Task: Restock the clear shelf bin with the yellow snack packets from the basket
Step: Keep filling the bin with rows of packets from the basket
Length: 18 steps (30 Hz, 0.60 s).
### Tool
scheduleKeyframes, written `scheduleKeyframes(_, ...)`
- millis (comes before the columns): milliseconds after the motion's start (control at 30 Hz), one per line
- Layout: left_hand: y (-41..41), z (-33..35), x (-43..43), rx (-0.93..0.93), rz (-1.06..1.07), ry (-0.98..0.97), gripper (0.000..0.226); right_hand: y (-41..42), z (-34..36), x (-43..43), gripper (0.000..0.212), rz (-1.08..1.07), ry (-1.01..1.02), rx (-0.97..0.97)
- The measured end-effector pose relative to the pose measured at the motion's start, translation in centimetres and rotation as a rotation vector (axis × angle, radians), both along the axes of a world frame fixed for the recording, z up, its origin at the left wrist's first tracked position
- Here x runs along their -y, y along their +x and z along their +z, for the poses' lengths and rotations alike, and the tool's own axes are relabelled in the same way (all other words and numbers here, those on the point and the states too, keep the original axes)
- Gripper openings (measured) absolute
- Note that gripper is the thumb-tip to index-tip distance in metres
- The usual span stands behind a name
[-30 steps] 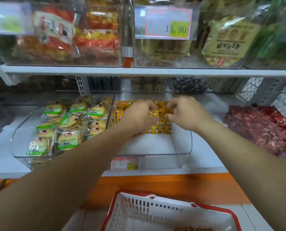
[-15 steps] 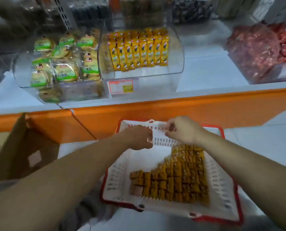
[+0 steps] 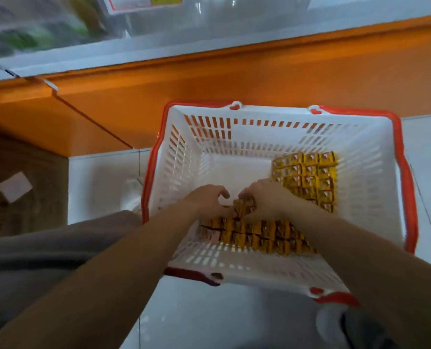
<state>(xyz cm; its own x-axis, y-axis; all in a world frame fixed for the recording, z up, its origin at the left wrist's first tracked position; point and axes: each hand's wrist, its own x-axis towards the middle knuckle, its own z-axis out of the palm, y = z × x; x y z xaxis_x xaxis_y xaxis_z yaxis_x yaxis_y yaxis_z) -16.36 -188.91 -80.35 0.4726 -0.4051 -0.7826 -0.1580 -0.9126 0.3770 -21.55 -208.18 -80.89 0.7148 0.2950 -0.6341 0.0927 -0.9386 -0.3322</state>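
Lowered since half a second earlier, the left hand (image 3: pixel 209 203) and right hand (image 3: pixel 266 200) are now deep in the basket (image 3: pixel 363 172), no longer at its far rim. The fingers of both are curled round a small bunch of packets (image 3: pixel 307 177) lifted from the rows along the near and right walls. The packets are judged light, crinkly and slippery in glossy film, and best squeezed as a row from both ends. The basket is of stiff white slotted plastic with a red rim. The bin (image 3: pixel 222 16) is seen blurred above.
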Motion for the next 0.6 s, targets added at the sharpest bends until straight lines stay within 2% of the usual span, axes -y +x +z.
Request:
scheduleKeyframes(167,-1.5,-2.2,-1.2,-0.033,0.071,-0.035,0.067,-1.1,-1.8,0.5,0.084,0.074,-0.010,0.001)
scheduleKeyframes(433,-1.4,-3.2,-0.7,-0.064,0.091,-0.058,0.055,-1.7,-1.4,-0.2,0.066,0.113,-0.054,0.043)
scheduleKeyframes(600,-1.0,-3.2,-0.2,-0.083,0.105,-0.145,0.024,-1.7,-1.3,-0.6,0.068,0.199,-0.120,0.098)
